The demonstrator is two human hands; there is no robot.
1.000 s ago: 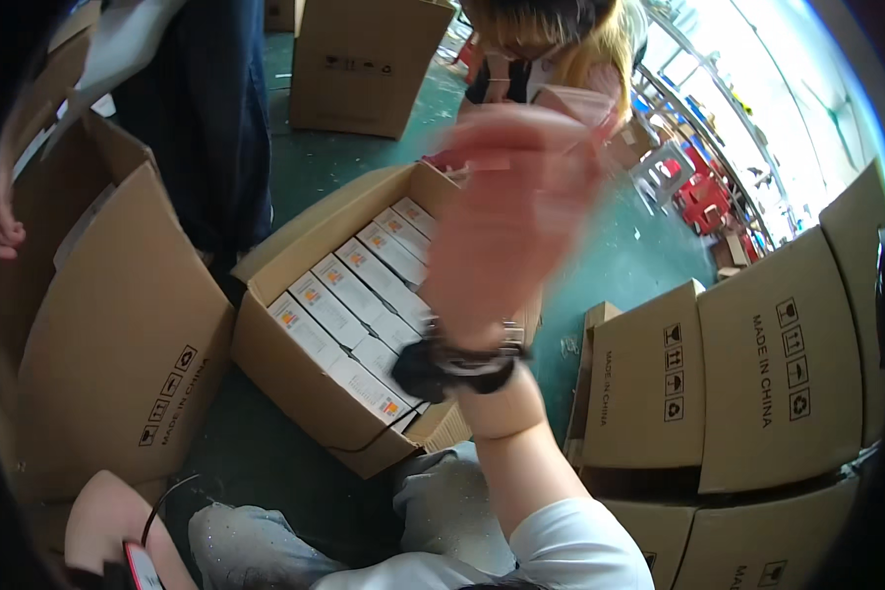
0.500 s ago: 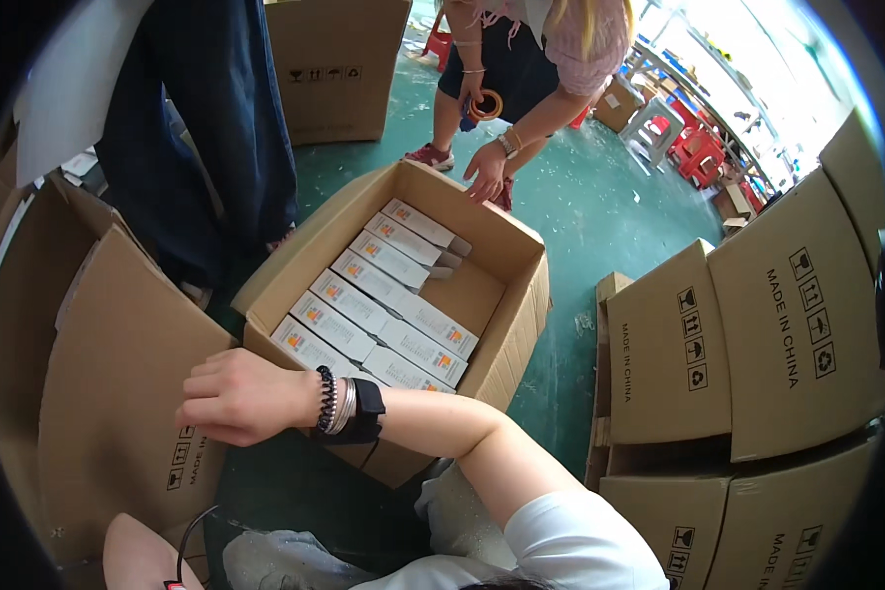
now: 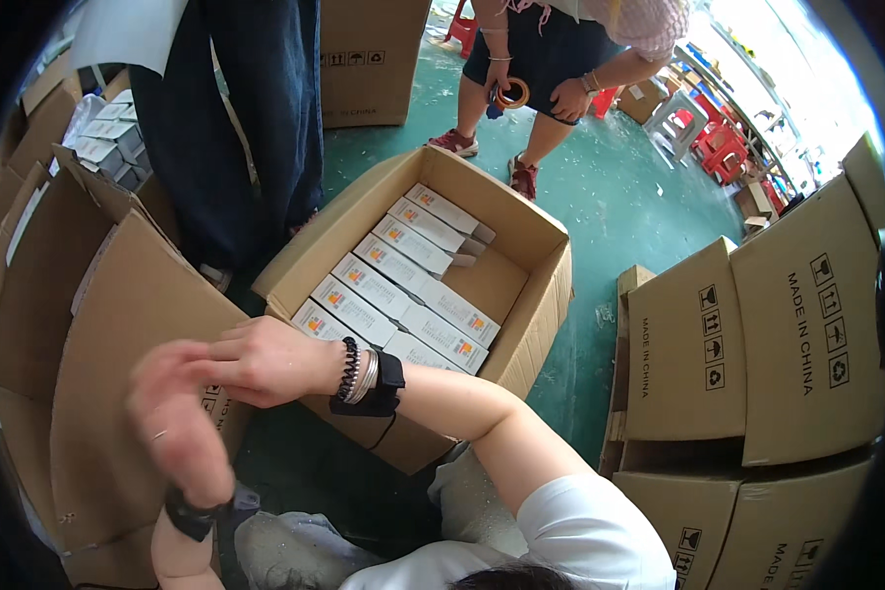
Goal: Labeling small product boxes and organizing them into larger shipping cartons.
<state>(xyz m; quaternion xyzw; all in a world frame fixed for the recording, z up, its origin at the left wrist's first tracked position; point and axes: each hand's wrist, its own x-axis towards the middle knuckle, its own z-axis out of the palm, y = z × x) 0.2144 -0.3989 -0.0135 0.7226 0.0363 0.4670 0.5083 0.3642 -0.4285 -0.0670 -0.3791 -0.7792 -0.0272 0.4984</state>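
Note:
My left hand (image 3: 180, 418) is raised beside the front-left corner of an open cardboard carton (image 3: 543, 329), smeared by motion. Its fingers meet those of my right hand (image 3: 287, 362), which reaches across from the right. The right fingers are curled closed, and whatever they may hold is hidden. Inside the carton lie rows of slim white boxes (image 3: 376, 287) with orange printed patches. At the far end, a couple of the boxes have end flaps standing open, and brown cardboard shows at the right. My right forearm covers part of the carton's near side.
A second open carton (image 3: 133, 344) stands at the left, with white boxes (image 3: 113, 133) beyond it. Stacked closed cartons (image 3: 678, 364) rise at the right. One person in dark trousers (image 3: 256, 108) stands close; another holds a tape roll (image 3: 511, 93) at the far side.
My left hand has come up from the lower left to meet my right hand. The far person has drawn a hand back from the carton's rim. The view has shifted slightly.

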